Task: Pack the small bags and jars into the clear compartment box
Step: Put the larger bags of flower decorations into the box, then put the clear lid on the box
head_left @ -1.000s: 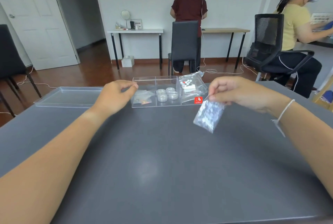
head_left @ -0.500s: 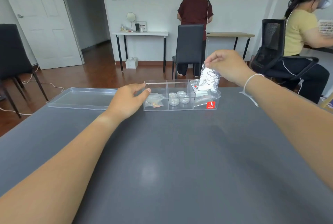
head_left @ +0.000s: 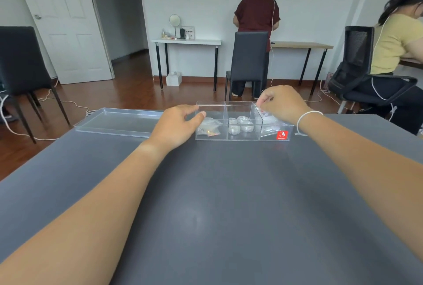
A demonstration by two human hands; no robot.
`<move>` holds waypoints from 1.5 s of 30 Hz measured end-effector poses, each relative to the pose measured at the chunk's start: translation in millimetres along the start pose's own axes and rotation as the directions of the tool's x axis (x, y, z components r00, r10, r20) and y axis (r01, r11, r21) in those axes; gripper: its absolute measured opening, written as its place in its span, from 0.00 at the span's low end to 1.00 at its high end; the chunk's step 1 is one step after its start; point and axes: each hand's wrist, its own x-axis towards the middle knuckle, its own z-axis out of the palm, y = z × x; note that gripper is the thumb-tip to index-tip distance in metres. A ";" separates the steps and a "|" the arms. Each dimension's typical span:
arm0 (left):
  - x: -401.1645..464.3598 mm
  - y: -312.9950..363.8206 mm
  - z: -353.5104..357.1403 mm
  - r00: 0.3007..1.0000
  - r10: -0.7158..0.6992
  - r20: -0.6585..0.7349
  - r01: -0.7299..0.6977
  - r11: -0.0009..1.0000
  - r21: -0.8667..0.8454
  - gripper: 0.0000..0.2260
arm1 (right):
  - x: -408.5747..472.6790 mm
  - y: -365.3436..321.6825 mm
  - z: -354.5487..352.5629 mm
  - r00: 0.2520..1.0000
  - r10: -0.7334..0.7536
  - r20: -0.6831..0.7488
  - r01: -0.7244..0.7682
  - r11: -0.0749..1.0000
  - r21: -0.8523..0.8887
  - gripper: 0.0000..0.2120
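Note:
The clear compartment box (head_left: 240,137) stands at the far side of the dark grey table and has three sections. Small bags (head_left: 208,130) lie in its left section. Several small clear jars (head_left: 240,124) sit in the middle one. Over the right section my right hand (head_left: 282,103) pinches the top of a small bag (head_left: 270,127) that hangs down inside the compartment, partly hidden by the hand. My left hand (head_left: 176,124) rests against the box's left end, thumb on the rim, fingers curled.
The box's clear lid (head_left: 119,122) lies flat to the left of the box at the table's far edge. A black chair (head_left: 20,67) stands at far left. Two persons work at desks beyond the table.
My right hand carried the small bag from the near side of the box up over it, then lowered it into the right section. The left hand stayed at the box's left end.

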 end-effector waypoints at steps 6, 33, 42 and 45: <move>-2.3 -1.7 -8.6 1.000 0.013 0.002 -0.013 1.000 0.018 0.19 | -10.4 -15.2 -3.5 0.984 -0.101 -0.144 0.105 0.994 0.021 0.09; -45.6 -96.6 -121.5 0.985 -0.158 -0.067 0.171 0.926 0.335 0.10 | -59.5 -156.9 126.2 0.950 -0.267 0.164 0.270 0.963 0.003 0.10; -52.4 -94.4 -124.4 0.978 -0.178 -0.113 0.202 0.942 0.269 0.09 | -66.4 -157.3 123.6 0.959 -0.256 0.124 0.232 0.956 0.178 0.08; -59.5 -92.7 -129.0 0.973 -0.159 -0.166 0.202 0.935 0.293 0.10 | -69.2 -156.3 116.5 0.973 -0.221 0.070 0.193 0.938 0.288 0.08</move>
